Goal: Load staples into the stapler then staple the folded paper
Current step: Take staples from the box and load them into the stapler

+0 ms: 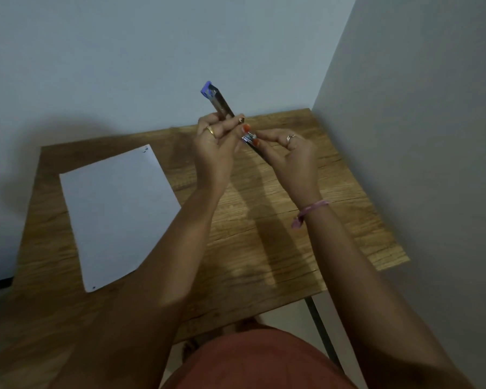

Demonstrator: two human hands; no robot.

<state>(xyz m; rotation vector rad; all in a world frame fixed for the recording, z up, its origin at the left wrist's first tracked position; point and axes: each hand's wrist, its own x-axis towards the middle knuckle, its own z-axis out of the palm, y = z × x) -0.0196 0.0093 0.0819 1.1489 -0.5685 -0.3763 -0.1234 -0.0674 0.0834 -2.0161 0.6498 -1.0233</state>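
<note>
I hold a metal stapler [220, 103] with a blue end above the back of the wooden table [306, 220]. It is swung open, its blue-tipped arm pointing up and to the left. My left hand [213, 147] grips that arm with curled fingers. My right hand [289, 155] pinches the stapler's lower part at a shiny metal piece [249, 137] between thumb and forefinger; whether staples are in there I cannot tell. The white sheet of paper [115, 209] lies flat on the left half of the table, away from both hands.
Pale walls close in behind the table and along its right side. A dark metal table leg [320, 327] shows below the near right edge. My lap in reddish cloth [253, 360] fills the bottom.
</note>
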